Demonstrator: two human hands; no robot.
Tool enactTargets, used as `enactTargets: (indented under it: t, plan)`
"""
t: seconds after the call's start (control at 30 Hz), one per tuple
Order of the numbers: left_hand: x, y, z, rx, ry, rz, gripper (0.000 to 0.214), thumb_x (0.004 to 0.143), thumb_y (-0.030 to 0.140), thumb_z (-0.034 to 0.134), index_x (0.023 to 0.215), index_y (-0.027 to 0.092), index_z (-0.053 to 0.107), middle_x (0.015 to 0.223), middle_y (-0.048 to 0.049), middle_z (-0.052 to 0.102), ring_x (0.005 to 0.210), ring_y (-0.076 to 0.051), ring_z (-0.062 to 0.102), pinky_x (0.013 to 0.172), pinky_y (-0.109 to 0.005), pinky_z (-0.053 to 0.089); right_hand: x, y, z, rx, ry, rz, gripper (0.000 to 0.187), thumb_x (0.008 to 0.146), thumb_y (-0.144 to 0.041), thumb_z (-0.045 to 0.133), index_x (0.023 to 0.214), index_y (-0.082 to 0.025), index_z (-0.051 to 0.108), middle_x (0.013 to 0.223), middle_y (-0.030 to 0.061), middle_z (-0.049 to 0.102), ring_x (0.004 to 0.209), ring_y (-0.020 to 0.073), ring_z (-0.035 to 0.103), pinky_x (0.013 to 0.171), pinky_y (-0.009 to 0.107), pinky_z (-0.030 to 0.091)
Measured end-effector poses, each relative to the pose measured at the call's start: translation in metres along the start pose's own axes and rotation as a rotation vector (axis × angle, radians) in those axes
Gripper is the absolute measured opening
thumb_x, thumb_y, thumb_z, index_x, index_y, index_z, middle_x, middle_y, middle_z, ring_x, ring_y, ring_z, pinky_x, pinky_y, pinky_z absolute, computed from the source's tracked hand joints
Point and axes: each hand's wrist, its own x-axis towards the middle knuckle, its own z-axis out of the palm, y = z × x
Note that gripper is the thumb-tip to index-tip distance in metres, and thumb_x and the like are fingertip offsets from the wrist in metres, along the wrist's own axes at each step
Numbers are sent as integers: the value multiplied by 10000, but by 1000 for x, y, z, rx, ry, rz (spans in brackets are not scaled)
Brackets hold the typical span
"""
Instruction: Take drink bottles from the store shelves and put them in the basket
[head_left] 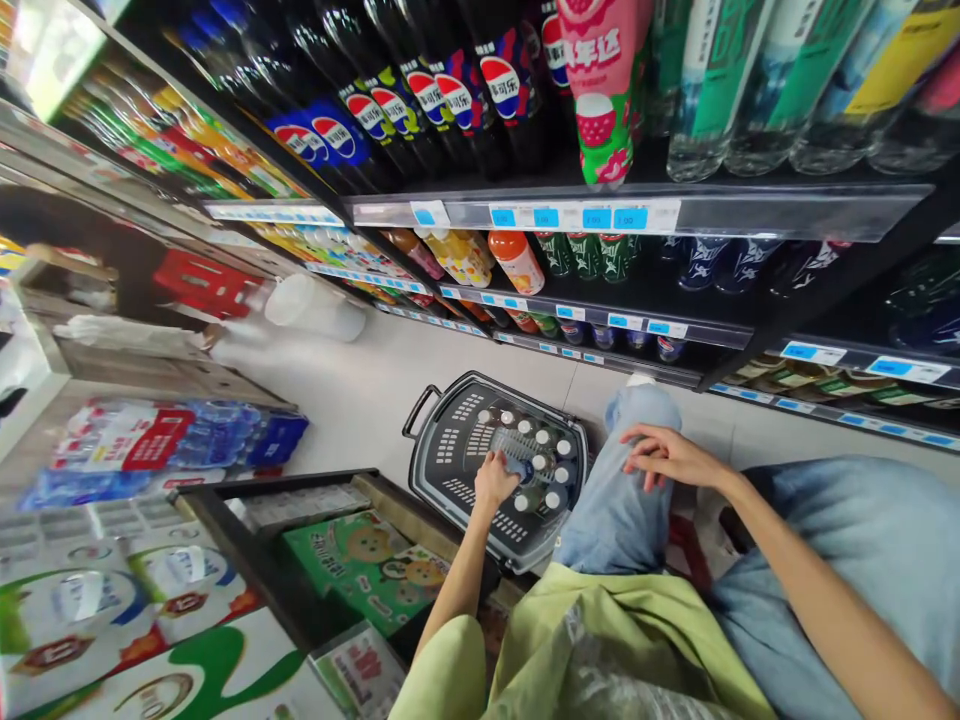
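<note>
My left hand (495,482) reaches into a dark grey shopping basket (421,455) on the floor. Its fingers are closed around a clear plastic bottle (517,445) that lies tilted, partly hidden by the hand. Several upright bottles with white caps (543,437) stand grouped at the basket's right end, beside that hand. Over my bent knee, in light blue jeans (622,500), hovers my right hand (671,457), fingers loosely apart, holding nothing.
Drink shelves (525,212) run along the far side, with cola bottles (442,95) and a pink-wrapped bottle (596,90). Shrink-wrapped water packs (172,440) and a green carton (360,570) are at left. Further back are a white bucket (315,305) and a red basket (206,283).
</note>
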Motion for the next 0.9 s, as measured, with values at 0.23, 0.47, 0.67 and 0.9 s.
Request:
enactTargets:
  t: [0.23, 0.47, 0.67, 0.9]
  plan:
    - [33, -27, 57, -29, -101, 12, 283, 822, 270, 719, 1082, 178, 653, 1170, -103, 710, 1011, -252, 721, 818, -292, 504, 10, 1, -3, 19, 0, 39, 572, 923, -614, 707, 1275, -186, 564, 994, 107, 811, 564, 198, 762, 450, 226, 499]
    - [62, -26, 112, -51, -228, 95, 263, 782, 192, 768, 1028, 169, 679, 1129, -90, 736, 998, -231, 715, 833, -271, 497, 17, -3, -2, 76, 53, 75, 594, 919, -648, 695, 1246, -166, 577, 908, 114, 814, 506, 204, 746, 387, 209, 465]
    - [76, -37, 139, -63, -256, 106, 307, 787, 158, 746, 1084, 172, 669, 1173, -91, 715, 1022, -228, 705, 864, -273, 502, 18, -4, -3, 131, 75, 111, 596, 905, -648, 715, 1225, -168, 565, 850, 104, 815, 493, 221, 746, 368, 211, 468]
    - [66, -62, 147, -60, -229, 42, 333, 805, 146, 704, 1131, 158, 637, 1223, -132, 673, 1046, -254, 703, 864, -297, 513, 19, 0, -4, 157, 82, 105, 539, 931, -624, 704, 1189, -168, 579, 829, 100, 814, 492, 222, 751, 358, 196, 465]
